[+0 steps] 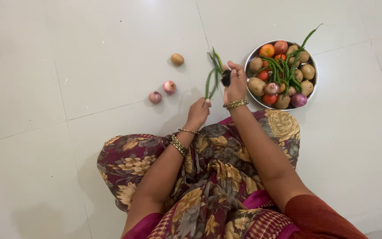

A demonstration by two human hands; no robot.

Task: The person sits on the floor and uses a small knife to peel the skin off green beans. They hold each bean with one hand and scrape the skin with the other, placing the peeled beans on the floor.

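Bowl (249, 59): a round steel bowl is sitting on the floor at about 2 o'clock from the person's lap, just beside the right hand.
Bowl contents: potatoes (256, 86) are lining the rim, tomatoes (267, 50) are lying toward the top and middle, purple onions (298, 100) are resting at the lower edge, and long green beans (284, 68) are spilling across the top, one poking out past the rim at 1 o'clock.
Right hand (236, 82): its fingers are closing around a small dark object, too hidden to identify, and pinching the upper ends of a loose bunch of beans (213, 73).
Left hand (198, 113): its fingers are curling, fingertips touching the lower ends of the bunch.
Bunch: it is hanging between both hands at 12 o'clock, just left of the bowl.
Floor (89, 48): pale tiles are carrying a lone potato (177, 59) at 11 o'clock and two small onions (162, 92) below it, well apart from the bowl.
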